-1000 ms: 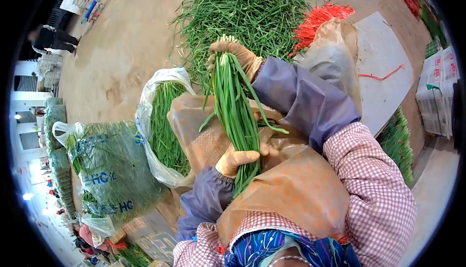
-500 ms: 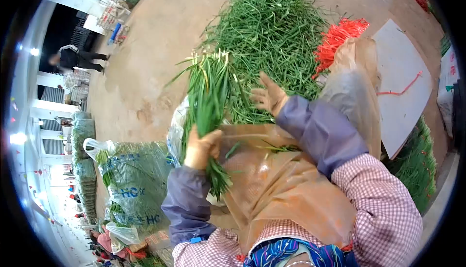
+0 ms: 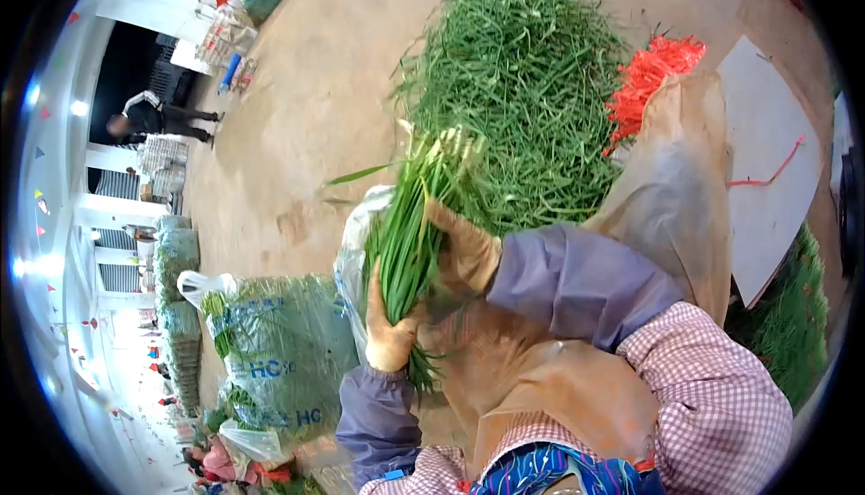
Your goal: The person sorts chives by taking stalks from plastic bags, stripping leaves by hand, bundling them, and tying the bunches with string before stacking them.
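Watching from afar through the head view, I judge the step in hand to be evening up a bunch of green stems (image 3: 410, 234), so I place everything by it. Well to its left, stacked green bags (image 3: 177, 261) stand in a row, their contents too small for me to tell. Nearer on that side, a clear bag with blue lettering (image 3: 302, 342) is packed full of greens, some leaves poking out by its gathered white top. Just left of the bunch and partly behind it, an open white bag (image 3: 348, 256) shows a little green; the bunch hides the rest. My left hand (image 3: 390, 337) is wrapped round the bunch's lower part, pale ends pointing away from me. My right hand (image 3: 464, 247) lies against the bunch's right side; I cannot tell whether its fingers are closed. I'd say the next move calls for a firm left grip while the right presses strays in. Beyond and right of the bunch lies a loose pile of greens (image 3: 532, 90), in no container.
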Available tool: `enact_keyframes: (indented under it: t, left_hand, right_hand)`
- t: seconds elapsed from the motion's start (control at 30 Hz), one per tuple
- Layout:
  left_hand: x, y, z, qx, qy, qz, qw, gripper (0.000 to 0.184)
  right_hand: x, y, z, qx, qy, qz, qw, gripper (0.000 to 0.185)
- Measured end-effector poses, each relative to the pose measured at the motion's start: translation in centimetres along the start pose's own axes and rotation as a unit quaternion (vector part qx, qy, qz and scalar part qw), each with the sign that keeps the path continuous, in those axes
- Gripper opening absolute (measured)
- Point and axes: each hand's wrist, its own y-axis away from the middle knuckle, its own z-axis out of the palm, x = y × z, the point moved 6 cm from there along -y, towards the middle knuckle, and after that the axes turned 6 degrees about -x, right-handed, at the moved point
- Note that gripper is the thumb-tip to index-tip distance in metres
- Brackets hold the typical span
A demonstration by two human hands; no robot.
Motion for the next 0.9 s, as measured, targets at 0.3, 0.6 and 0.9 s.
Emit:
enact_keyframes:
  t: [0.3, 0.6, 0.9]
  left_hand:
    - [-9.5, 8.6, 0.1, -0.06, 0.233, -0.202, 0.949, 0.051]
    - [-8.5, 9.3, 1.5, -0.005, 0.005, -0.018, 1.0, 0.059]
    - [-6.8, 9.4, 3.7, 0.042, -0.128, 0.023, 0.991, 0.076]
  right_hand:
    - [-6.7, -1.9, -7.8, 0.166, 0.255, -0.1, 0.947, 0.025]
    - [-26.0, -0.9, -5.6, 0.368, 0.641, -0.254, 0.624, 0.023]
    - [-2.3, 3.4, 1.4, 0.132, 0.922, 0.226, 0.284, 0.035]
